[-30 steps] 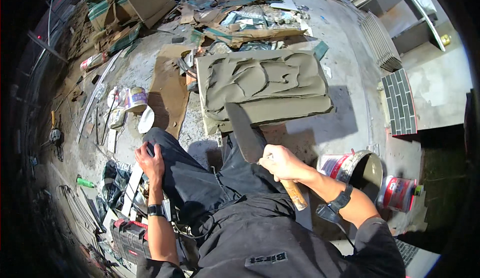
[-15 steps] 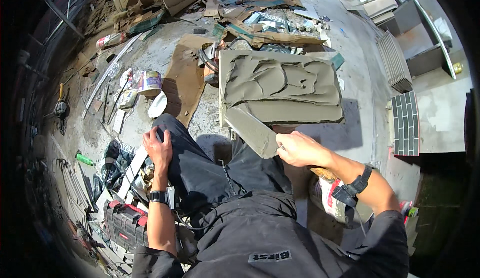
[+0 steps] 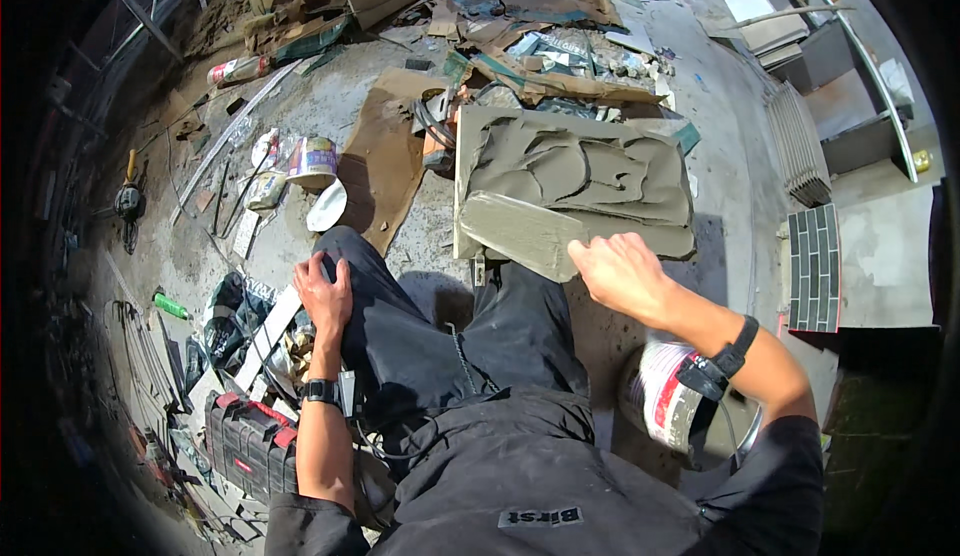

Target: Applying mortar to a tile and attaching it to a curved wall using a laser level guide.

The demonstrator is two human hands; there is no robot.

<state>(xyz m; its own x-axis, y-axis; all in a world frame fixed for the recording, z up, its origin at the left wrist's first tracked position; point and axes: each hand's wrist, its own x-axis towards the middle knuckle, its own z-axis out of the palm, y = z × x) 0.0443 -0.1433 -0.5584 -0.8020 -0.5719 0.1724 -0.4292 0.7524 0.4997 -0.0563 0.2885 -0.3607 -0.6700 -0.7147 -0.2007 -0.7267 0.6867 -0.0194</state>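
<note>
My right hand [image 3: 622,274] is closed round the handle of a trowel [image 3: 525,236], its broad blade smeared with grey mortar. The blade lies over the near left part of a rectangular slab [image 3: 466,156], against the mortar layer. That mortar [image 3: 580,166] covers most of the slab in wavy ridges, thick along the near side. The trowel's handle is hidden by my fingers. My left hand [image 3: 323,294] rests on my left knee, holding nothing, fingers apart.
Near my right forearm stands a white and red bucket [image 3: 655,396]. A dark brick-patterned panel [image 3: 814,268] lies at the right. On the left are an upright tub [image 3: 313,161], a black and red toolbox [image 3: 250,446] and debris. Torn cardboard [image 3: 385,161] lies beyond my knee.
The trowel blade has moved from the slab's near edge onto the mortar's near left part, lying flatter. My right hand has shifted right and turned. The left hand stays on the knee.
</note>
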